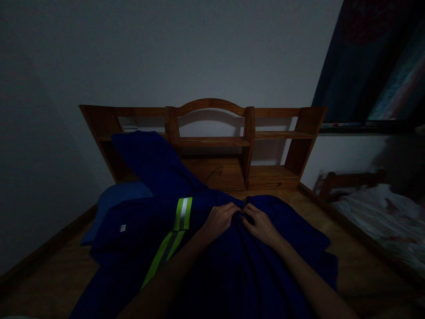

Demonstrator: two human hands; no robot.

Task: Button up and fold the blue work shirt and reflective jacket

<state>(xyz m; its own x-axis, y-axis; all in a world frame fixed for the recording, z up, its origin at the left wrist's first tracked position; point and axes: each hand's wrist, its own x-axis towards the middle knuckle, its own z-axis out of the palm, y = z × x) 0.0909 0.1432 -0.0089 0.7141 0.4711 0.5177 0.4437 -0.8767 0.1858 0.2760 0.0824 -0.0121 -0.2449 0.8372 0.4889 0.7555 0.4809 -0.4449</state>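
Dim room. A navy work jacket point(139, 235) with a reflective stripe point(183, 213) lies spread on a bare wooden bed platform point(318, 217). The left hand point(221, 220) and right hand point(260, 226), almost touching, each pinch a fold near its middle. The cloth looks soft, limp and light, and is best gripped at the seams. Headboard shelves point(212, 141) stand close ahead, with open boards to the right.

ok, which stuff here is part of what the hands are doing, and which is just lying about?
In hand:
left hand and right hand, both bunching the dark blue garment
its reflective stripe

Lying about:
wooden shelf unit behind
lighter blue cloth at the left
white bedding at the right edge
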